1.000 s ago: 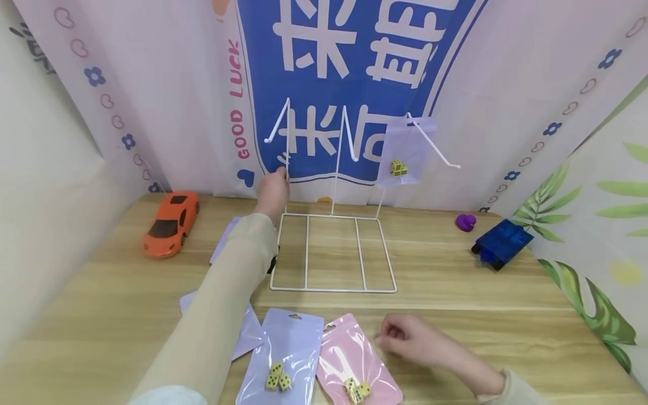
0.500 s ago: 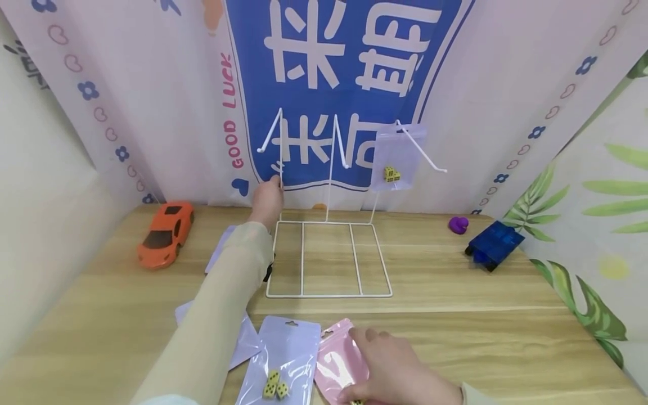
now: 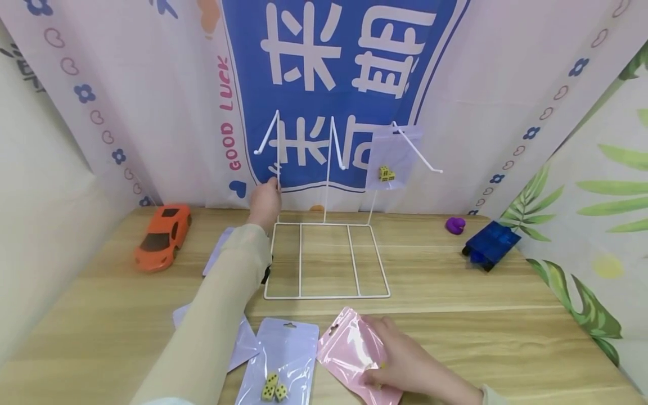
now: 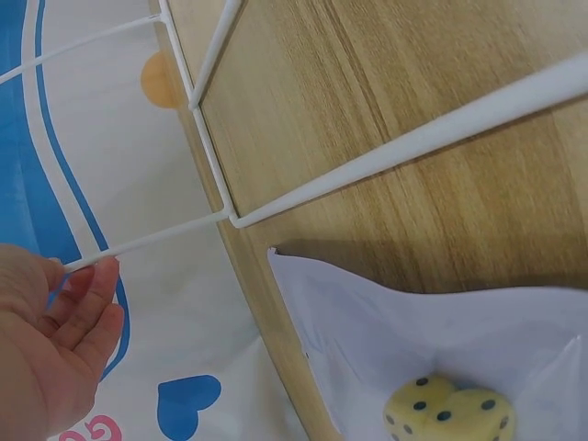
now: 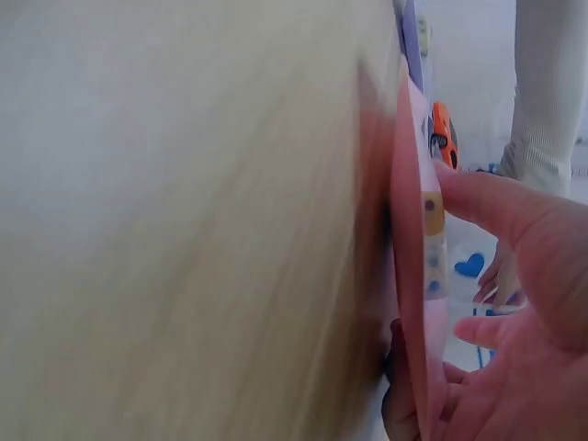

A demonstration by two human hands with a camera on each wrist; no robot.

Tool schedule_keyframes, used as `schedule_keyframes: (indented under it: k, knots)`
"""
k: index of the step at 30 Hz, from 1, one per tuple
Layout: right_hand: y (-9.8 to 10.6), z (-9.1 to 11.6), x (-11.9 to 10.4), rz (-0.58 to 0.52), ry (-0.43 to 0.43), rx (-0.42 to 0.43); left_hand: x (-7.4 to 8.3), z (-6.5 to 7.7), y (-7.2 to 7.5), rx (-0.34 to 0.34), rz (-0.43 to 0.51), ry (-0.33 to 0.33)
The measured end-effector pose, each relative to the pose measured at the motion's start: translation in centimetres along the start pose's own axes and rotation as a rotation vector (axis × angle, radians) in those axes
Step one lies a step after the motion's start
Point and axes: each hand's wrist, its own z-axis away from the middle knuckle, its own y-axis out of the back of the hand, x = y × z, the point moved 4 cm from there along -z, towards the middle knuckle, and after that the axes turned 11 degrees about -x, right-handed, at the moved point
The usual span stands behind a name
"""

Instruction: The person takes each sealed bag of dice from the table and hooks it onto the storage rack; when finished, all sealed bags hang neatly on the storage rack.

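My left hand (image 3: 265, 203) pinches the left upright of a white wire rack (image 3: 324, 297) that has three hook arms. In the left wrist view, thumb and fingers of that hand (image 4: 64, 335) meet on the thin wire. At the front, my right hand (image 3: 407, 363) grips the right side of a pink zip pouch (image 3: 349, 347) with yellow dice in it. The right wrist view shows the pouch (image 5: 410, 230) edge-on, thumb on its face and fingers behind it, raised off the table there. From the right hook hangs a lilac pouch (image 3: 402, 149) with yellow dice.
A lilac pouch (image 3: 283, 351) with dice lies left of the pink one. Further lilac pouches lie partly under my left sleeve (image 3: 212, 315). An orange toy car (image 3: 164, 237) sits back left; a purple duck (image 3: 455, 225) and blue toy vehicle (image 3: 491, 245) sit back right.
My right hand has come left onto the pink pouch, taken hold of it and begun lifting its right side. My left hand stays on the upright. The head view has shifted slightly.
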Motion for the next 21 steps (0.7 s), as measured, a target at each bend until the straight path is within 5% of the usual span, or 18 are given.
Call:
schedule_keyframes:
  k: [14,21]
  knots:
    - [1.7,0.0,3.0,-0.416,-0.008,0.116,0.2,0.4,0.1,0.009,-0.033,-0.012]
    - [3.0,0.8,2.5,-0.679,0.134,0.067,0.1,0.4,0.1,-0.004,-0.016,-0.017]
